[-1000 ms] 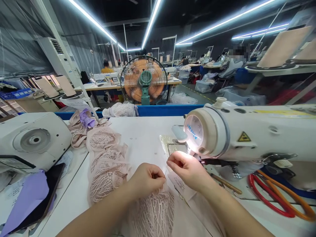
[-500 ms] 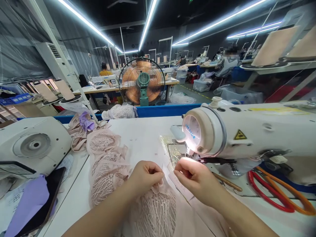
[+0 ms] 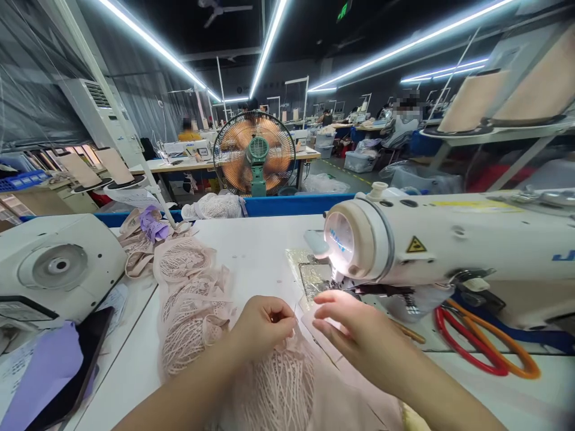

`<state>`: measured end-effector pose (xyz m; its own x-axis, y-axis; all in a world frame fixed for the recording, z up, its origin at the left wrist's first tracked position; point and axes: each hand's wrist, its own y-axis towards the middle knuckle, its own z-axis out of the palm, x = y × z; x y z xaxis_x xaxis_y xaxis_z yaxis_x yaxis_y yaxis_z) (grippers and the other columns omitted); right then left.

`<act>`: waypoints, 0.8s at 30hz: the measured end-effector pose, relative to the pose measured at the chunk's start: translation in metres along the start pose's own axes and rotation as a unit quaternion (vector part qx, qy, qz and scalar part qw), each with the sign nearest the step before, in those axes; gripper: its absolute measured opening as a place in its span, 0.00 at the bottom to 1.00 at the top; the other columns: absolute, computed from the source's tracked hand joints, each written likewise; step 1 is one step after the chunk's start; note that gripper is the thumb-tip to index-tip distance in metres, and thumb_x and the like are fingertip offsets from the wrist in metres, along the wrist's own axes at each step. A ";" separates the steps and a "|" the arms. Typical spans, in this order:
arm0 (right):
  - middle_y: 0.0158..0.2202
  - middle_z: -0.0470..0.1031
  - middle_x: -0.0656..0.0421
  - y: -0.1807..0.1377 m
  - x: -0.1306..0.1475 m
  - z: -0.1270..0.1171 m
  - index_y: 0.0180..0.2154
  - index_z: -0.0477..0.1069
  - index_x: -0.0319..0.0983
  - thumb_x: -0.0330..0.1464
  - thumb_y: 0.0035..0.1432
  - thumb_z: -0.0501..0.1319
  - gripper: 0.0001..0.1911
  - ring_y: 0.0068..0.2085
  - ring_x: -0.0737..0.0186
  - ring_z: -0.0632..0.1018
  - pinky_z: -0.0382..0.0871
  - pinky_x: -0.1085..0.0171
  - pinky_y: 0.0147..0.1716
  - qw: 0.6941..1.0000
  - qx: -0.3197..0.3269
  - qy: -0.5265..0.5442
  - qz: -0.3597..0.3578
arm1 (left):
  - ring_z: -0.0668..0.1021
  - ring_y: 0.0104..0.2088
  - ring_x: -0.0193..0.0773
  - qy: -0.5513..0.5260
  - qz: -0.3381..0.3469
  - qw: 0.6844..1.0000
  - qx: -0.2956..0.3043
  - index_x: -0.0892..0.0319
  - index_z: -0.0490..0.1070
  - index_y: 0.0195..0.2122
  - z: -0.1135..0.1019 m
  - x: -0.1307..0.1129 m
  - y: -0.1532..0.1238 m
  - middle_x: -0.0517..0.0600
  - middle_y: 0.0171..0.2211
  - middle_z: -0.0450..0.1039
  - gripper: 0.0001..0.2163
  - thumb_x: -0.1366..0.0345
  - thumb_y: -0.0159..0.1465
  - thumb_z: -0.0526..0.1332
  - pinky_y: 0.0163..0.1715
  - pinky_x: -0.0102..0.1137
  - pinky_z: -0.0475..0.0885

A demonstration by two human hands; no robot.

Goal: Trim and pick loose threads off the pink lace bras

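Observation:
My left hand [image 3: 268, 323] is closed in a pinch at the top of a pale pink lace piece [image 3: 281, 386], gripping its edge. A thin needle-like strand [image 3: 295, 308] sticks up from the fingertips; whether it is thread or metal I cannot tell. To the right, my right hand [image 3: 344, 320] has its fingers apart and hovers just in front of the sewing machine's [image 3: 359, 239] lit needle area, over smooth pink cloth [image 3: 345, 395]. More pink lace pieces [image 3: 188, 305] lie overlapped in a row left of my left hand.
Red-handled [image 3: 471, 344] and orange-handled [image 3: 503, 344] tools lie right of my arm. At left are another machine head [image 3: 63, 263], a dark flat device [image 3: 85, 371] and purple sheet [image 3: 49, 377]. A blue edge [image 3: 287, 205] bounds the table's back, beyond it a fan [image 3: 256, 149].
My right hand's fingers have parted from a pinch. My left hand keeps its pinch in nearly the same place. The view has turned slightly to the right.

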<state>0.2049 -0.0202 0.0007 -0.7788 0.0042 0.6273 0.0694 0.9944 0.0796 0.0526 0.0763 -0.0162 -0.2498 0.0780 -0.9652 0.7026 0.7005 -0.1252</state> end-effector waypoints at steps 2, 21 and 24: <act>0.40 0.67 0.57 0.008 0.001 0.003 0.27 0.67 0.40 0.33 0.56 0.53 0.08 0.22 0.69 0.65 0.60 0.64 0.27 0.996 -0.027 0.080 -0.004 | 0.66 0.16 0.28 0.022 0.010 1.000 0.008 0.62 0.66 0.18 0.002 -0.001 -0.002 0.44 0.14 0.63 0.05 0.69 0.49 0.56 0.17 0.24 0.59; 0.34 0.68 0.57 -0.009 0.022 0.019 0.26 0.61 0.41 0.27 0.56 0.51 0.07 0.35 0.62 0.70 0.64 0.64 0.31 0.952 -0.189 0.215 -0.104 | 0.64 0.22 0.31 0.331 0.206 0.920 -0.047 0.60 0.60 0.17 0.001 0.009 -0.001 0.45 0.18 0.60 0.09 0.71 0.54 0.51 0.24 0.26 0.58; 0.32 0.72 0.57 -0.053 0.022 0.000 0.35 0.66 0.45 0.33 0.63 0.48 0.09 0.29 0.63 0.73 0.67 0.63 0.27 0.924 -0.240 0.270 -0.125 | 0.65 0.23 0.32 0.417 0.240 0.873 -0.078 0.59 0.62 0.19 -0.003 0.014 0.002 0.46 0.19 0.61 0.11 0.70 0.57 0.49 0.24 0.27 0.59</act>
<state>0.1840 -0.0724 0.0109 -0.3923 -0.4012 0.8277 0.2998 0.7950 0.5274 0.0488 0.0806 -0.0293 -0.3947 0.8331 -0.3876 0.7768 0.5278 0.3434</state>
